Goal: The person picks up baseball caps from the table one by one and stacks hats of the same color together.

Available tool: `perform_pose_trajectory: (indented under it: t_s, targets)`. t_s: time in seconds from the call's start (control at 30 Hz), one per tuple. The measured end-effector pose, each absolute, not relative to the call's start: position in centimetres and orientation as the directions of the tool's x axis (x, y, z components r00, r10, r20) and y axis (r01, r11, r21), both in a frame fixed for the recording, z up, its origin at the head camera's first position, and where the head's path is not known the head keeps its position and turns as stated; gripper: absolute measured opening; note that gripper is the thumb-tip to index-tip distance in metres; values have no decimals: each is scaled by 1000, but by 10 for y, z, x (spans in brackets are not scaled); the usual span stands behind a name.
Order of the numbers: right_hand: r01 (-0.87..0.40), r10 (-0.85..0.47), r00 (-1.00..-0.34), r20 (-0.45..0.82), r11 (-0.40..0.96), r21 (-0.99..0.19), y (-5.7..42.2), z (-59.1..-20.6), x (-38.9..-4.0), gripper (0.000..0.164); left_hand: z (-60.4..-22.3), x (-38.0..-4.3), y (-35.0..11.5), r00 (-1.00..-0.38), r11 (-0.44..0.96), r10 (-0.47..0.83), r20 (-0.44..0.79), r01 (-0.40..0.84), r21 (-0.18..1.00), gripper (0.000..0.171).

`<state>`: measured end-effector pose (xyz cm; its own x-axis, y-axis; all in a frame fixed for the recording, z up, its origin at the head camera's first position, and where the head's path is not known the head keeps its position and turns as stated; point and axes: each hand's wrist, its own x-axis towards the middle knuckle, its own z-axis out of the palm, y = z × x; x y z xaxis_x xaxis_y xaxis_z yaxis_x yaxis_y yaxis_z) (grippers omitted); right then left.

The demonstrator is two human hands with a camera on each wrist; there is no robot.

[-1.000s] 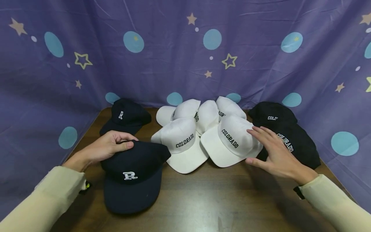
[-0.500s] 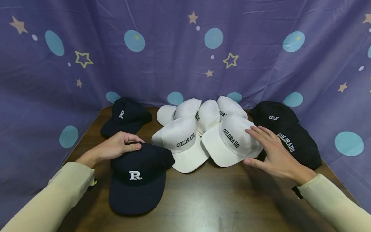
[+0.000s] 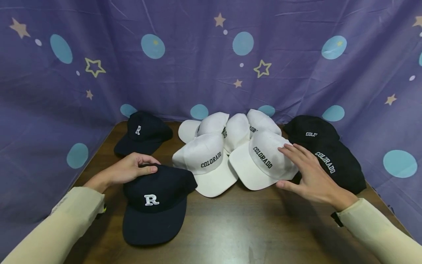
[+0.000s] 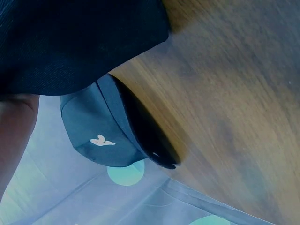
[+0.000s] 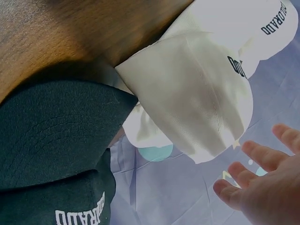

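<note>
My left hand pinches the top of a navy baseball cap, thumb in front and fingers behind. A white R marks the cap's front, and its brim points toward me. In the left wrist view, the navy cap covers most of the hand; only a strip of skin shows. My right hand is spread beside a white COLORADO cap at the front of the white group. In the right wrist view, the spread fingers look apart from the white cap.
Another navy R cap sits at the back left. Several white caps cluster at the middle back. Two black caps overlap on the right. A purple curtain hangs behind the wooden table.
My left hand and the navy cap have shifted right overall, with a slight drift back left in the last half second. The right hand has barely moved left; the other caps stay put.
</note>
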<state>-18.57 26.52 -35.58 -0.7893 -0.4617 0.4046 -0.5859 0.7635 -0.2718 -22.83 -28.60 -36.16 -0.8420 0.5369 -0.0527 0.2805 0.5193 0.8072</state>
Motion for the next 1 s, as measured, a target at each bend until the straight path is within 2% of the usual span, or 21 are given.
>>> perform_pose_trajectory:
  t_s: [0.23, 0.43, 0.67, 1.0]
  targets:
    - [-584, -462, -792, 400, 765, -272, 263, -356, -186, 93, -362, -226, -286, -846, 542, 532, -42, 302, 784, 24]
    - [-590, -470, -785, 403, 765, -257, 262, -355, -189, 92, -357, -221, -284, -872, 603, 489, 17, 353, 715, 28]
    - [-590, -470, -784, 407, 767, -252, 261, -355, -190, 91, -352, -213, -282, -905, 626, 420, 66, 342, 701, 29]
    - [-596, -476, -778, 410, 766, -241, 257, -354, -192, 88, -353, -209, -276, -905, 684, 361, 224, 421, 596, 36]
